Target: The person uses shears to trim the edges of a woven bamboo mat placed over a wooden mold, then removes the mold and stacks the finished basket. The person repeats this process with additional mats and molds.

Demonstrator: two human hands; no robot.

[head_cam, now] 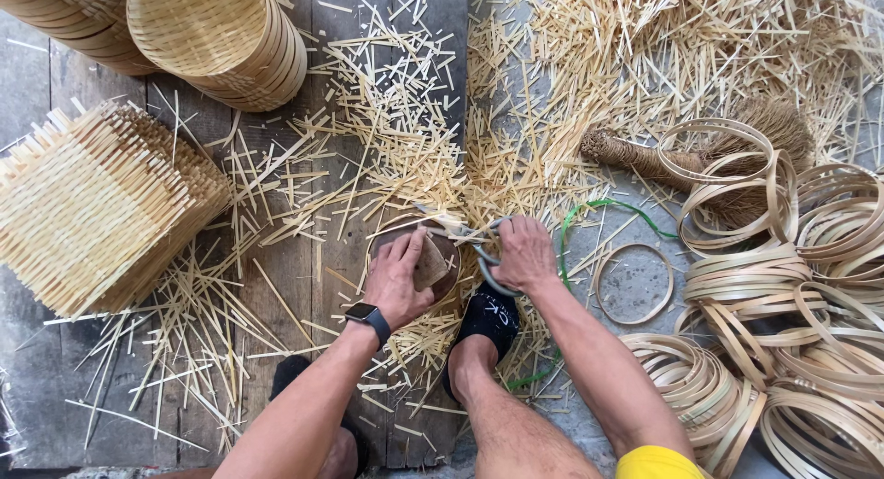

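Observation:
My left hand presses down on a small round woven bamboo basket on the floor, fingers spread over its top. My right hand is closed around the grey handles of a pair of scissors, whose blades point left along the basket's far rim where bamboo strips stick out. A black smartwatch sits on my left wrist. My foot in a black sock rests just below the basket.
Cut bamboo slivers litter the floor. A stack of square woven mats lies left, stacked round baskets top left, bamboo hoops right, a straw hand broom and green cord nearby.

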